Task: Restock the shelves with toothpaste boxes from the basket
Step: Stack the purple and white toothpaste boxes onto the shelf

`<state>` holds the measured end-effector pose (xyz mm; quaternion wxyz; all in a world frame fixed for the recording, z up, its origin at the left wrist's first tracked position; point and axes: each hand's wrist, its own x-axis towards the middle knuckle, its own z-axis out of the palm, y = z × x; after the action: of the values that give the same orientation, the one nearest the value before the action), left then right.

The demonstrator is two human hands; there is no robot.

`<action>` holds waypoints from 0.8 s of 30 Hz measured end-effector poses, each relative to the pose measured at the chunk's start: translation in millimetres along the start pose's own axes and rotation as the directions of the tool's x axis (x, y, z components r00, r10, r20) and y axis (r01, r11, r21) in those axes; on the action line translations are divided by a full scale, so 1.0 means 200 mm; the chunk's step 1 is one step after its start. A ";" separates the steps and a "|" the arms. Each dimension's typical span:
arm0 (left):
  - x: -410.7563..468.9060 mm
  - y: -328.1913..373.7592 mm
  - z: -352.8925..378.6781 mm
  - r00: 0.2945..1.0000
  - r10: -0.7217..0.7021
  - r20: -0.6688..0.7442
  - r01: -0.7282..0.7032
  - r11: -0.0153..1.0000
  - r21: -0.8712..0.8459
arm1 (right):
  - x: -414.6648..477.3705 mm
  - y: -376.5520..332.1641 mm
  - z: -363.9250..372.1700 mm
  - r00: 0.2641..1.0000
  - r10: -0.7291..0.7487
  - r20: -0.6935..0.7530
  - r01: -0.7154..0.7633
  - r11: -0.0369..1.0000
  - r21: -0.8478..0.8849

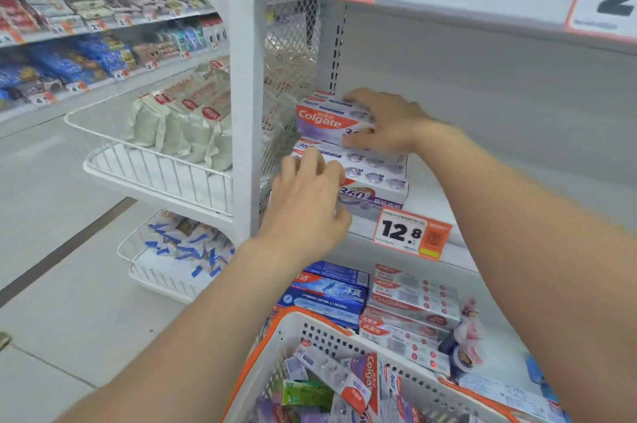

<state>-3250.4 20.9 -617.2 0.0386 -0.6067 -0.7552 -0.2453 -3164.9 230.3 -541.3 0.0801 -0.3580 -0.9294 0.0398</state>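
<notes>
A stack of purple-and-white Colgate 360 toothpaste boxes stands at the left end of the white middle shelf. My right hand grips the top box from its right end, fingers over the top and thumb on the front. My left hand rests against the front of the lower boxes, fingers curled over their left end. The white basket with an orange rim sits below at the bottom, holding several more toothpaste boxes.
A 12.8 price tag hangs on the shelf edge. Blue boxes and red-white boxes fill the lower shelf. Wire baskets of packets hang on the white post at left. The middle shelf is bare to the right.
</notes>
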 end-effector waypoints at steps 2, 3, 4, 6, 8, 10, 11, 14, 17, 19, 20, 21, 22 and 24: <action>0.00 0.00 0.01 1.000 0.013 0.019 -0.014 0.999 0.033 | 0.02 0.04 -0.01 0.999 -0.005 0.050 0.001 0.996 0.086; 0.01 0.00 0.01 0.999 0.016 0.030 -0.017 0.999 0.037 | 0.03 0.06 -0.02 0.998 -0.022 0.064 0.015 0.994 0.108; 0.01 0.00 0.01 0.999 0.019 0.033 -0.020 0.999 0.032 | 0.03 0.07 -0.02 0.997 -0.038 0.073 0.028 0.991 0.134; 0.01 -0.01 0.02 0.999 0.021 0.030 -0.021 1.000 0.006 | 0.03 0.08 -0.03 0.996 -0.061 0.072 0.048 0.983 0.180; 0.01 0.00 0.02 1.000 0.023 0.011 -0.023 1.000 -0.021 | 0.02 0.08 -0.03 0.997 -0.060 0.053 0.052 0.989 0.135; 0.00 0.01 0.03 1.000 0.021 0.006 -0.021 0.998 -0.066 | -0.02 0.06 -0.01 0.998 -0.043 -0.039 0.043 0.999 -0.003; -0.01 0.02 0.04 1.000 0.011 0.017 -0.010 0.995 -0.099 | -0.06 0.03 0.00 0.992 -0.041 -0.122 0.039 0.999 -0.023; -0.06 0.06 0.04 0.999 0.008 0.036 -0.002 0.987 -0.162 | -0.27 -0.04 0.06 0.898 -0.054 -0.436 0.118 0.985 0.123; -0.14 0.11 0.04 0.978 0.071 0.196 -0.037 0.984 -0.172 | -0.59 -0.12 0.16 0.803 -0.155 -0.575 0.273 0.954 0.125; -0.23 0.17 0.05 0.906 0.112 0.408 -0.062 0.989 -0.133 | -0.85 -0.16 0.24 0.807 -0.170 -0.565 0.309 0.937 0.160; -0.28 0.20 0.06 0.845 0.137 0.518 -0.099 0.990 -0.100 | -0.97 -0.17 0.27 0.831 -0.142 -0.538 0.290 0.936 0.201; -0.34 0.25 0.07 0.773 0.165 0.613 -0.152 0.986 -0.073 | -1.09 -0.16 0.32 0.866 -0.111 -0.488 0.253 0.938 0.235; -0.40 0.29 0.10 0.697 0.187 0.692 -0.213 0.976 -0.050 | -1.19 -0.16 0.35 0.914 -0.088 -0.397 0.201 0.946 0.254; -0.53 0.37 0.17 0.558 0.178 0.811 -0.317 0.948 0.010 | -1.36 -0.13 0.39 0.995 -0.047 -0.083 0.065 0.970 0.234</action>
<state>-3145.2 -49.0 -661.7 -0.2232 -0.7467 -0.6148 0.1207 -2996.4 27.1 -647.2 0.1591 -0.3207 -0.9240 0.1341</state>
